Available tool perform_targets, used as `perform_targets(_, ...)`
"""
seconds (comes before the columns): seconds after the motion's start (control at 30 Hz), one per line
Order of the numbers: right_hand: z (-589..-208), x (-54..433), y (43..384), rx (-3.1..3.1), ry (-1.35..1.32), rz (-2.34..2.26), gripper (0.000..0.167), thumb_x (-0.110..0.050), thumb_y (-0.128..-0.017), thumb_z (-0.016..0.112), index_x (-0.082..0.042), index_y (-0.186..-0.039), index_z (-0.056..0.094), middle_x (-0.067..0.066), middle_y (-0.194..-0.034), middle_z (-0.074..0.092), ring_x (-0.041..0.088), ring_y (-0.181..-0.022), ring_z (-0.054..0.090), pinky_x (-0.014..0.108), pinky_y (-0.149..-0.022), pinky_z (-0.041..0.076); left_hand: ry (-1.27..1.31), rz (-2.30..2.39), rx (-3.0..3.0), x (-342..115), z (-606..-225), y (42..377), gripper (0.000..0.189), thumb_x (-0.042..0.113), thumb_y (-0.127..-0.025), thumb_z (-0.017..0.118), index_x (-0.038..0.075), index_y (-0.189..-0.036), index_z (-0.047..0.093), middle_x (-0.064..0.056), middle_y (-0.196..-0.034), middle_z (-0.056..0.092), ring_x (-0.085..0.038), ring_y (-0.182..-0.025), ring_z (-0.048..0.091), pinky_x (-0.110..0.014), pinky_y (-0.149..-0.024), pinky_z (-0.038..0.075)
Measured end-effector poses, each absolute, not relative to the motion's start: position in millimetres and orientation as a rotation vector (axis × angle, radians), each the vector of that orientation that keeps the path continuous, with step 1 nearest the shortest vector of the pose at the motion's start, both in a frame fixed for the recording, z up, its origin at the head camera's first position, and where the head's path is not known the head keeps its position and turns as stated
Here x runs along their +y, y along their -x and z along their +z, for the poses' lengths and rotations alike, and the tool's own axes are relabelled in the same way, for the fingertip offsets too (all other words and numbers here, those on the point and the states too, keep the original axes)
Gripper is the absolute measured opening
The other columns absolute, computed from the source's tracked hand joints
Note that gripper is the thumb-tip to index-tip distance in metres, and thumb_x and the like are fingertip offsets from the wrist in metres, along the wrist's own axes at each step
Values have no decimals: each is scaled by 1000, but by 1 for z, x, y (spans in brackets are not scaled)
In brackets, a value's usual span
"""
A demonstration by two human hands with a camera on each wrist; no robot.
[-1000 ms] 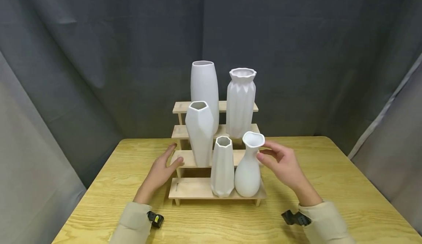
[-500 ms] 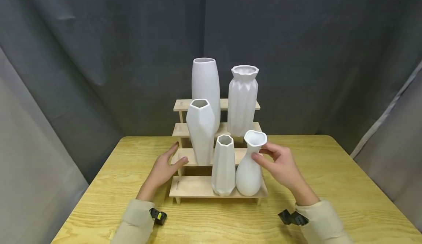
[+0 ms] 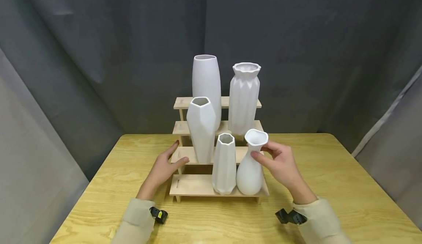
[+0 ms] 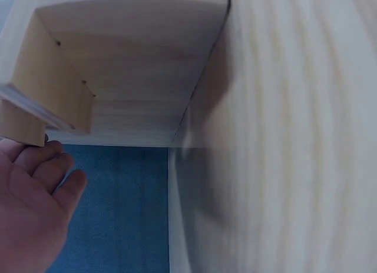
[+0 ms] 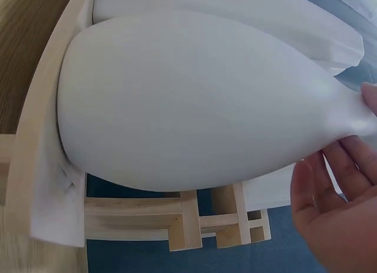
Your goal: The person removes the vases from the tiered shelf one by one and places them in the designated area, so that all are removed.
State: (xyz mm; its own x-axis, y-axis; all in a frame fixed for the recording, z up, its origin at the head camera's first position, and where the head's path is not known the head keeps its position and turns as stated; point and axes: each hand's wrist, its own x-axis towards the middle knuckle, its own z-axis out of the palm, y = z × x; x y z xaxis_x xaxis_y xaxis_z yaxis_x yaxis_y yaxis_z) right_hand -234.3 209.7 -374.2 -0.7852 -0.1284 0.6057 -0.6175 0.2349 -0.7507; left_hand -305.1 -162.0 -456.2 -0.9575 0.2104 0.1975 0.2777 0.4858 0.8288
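Note:
A white vase with a flared, wavy rim and a rounded belly [image 3: 249, 178] stands at the right end of the lowest step of the pale wooden tiered stand [image 3: 192, 186]. My right hand [image 3: 284, 163] grips its neck, thumb in front and fingers behind; the belly fills the right wrist view [image 5: 188, 102]. Beside it stands a slim ribbed white vase [image 3: 224, 167]. My left hand [image 3: 165, 165] holds the stand's left side, thumb over the second step's end. In the left wrist view, its bent fingers [image 4: 50, 167] meet the wood, partly hidden.
A faceted white vase [image 3: 201, 126] stands left on the second step. Higher up are a tall smooth vase [image 3: 206, 79] and a pleated vase [image 3: 244, 101]. The stand sits on a yellow wood-grain table [image 3: 329, 185], with dark grey curtains [image 3: 296, 35] behind.
My right thumb has moved left onto the flared vase's neck, and the hand has taken hold of it. My left thumb has slid slightly right over the step. The vases keep their places.

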Motion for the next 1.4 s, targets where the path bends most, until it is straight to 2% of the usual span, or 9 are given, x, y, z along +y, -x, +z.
perform_targets(0.17, -372, 210, 231, -2085, -664, 1579, 31, 9, -82, 75, 7, -112, 70, -6, -106, 70, 12, -93, 64, 20, -90, 50, 418, -1561, -2644, -161, -456, 307, 94, 64, -82, 69, 22, -157, 29, 6, -159, 25, -24, -146, 22, -48, -115, 26)
perform_targets(0.57, -363, 213, 229, -2049, -698, 1569, 31, 12, -81, 75, 9, -111, 70, -4, -108, 71, 12, -94, 64, 21, -92, 49, 441, -1602, -2590, -161, -456, 308, 94, 60, -83, 71, 18, -156, 30, 3, -159, 27, -26, -146, 21, -50, -115, 24)
perform_targets(0.83, -362, 218, 226, -2037, -681, 1555, 31, 14, -79, 76, 9, -109, 71, -1, -106, 72, 12, -93, 65, 21, -91, 49, 422, -1650, -2574, -162, -460, 309, 92, 57, -83, 73, 20, -156, 32, 3, -159, 28, -27, -147, 20, -50, -115, 23)
perform_targets(1.1, -363, 229, 223, -2028, -684, 1517, 32, 16, -78, 75, 14, -109, 68, -5, -106, 71, 11, -93, 64, 20, -90, 50, 423, -1614, -2601, -160, -458, 307, 95, 59, -82, 73, 18, -156, 31, 3, -159, 27, -25, -147, 20, -50, -115, 24)
perform_targets(1.4, -362, 238, 219, -1995, -630, 1518, 31, 20, -76, 74, 13, -107, 70, -1, -104, 72, 13, -94, 65, 20, -89, 50, 409, -1604, -2636, -164, -457, 308, 95, 63, -81, 71, 23, -156, 30, 9, -158, 26, -24, -147, 19, -50, -115, 24)
